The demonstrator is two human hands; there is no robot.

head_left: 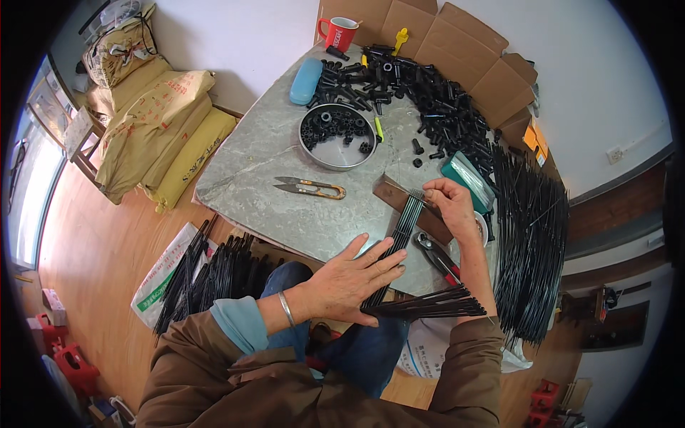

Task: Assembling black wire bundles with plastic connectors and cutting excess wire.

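My left hand [354,280] lies flat with fingers spread across a row of thin black rods [405,227]. Their far ends rest on a brown block [389,191] at the table's near right. Over those ends my right hand [454,205] is closed in a pinch. What sits between its fingertips is too small to make out; a thin line runs beside them along the block. Another fan of black rods [435,303] extends from below my left palm toward my right forearm. Red-handled pliers [437,257] lie just beneath my right wrist.
On the grey table [250,171] are snips [310,187], a round tin [337,164] of small black parts, a blue case [306,80], a red mug [337,33] and heaped black fittings [442,107]. Long black rods [531,242] stand at right; more [228,274] lie below left.
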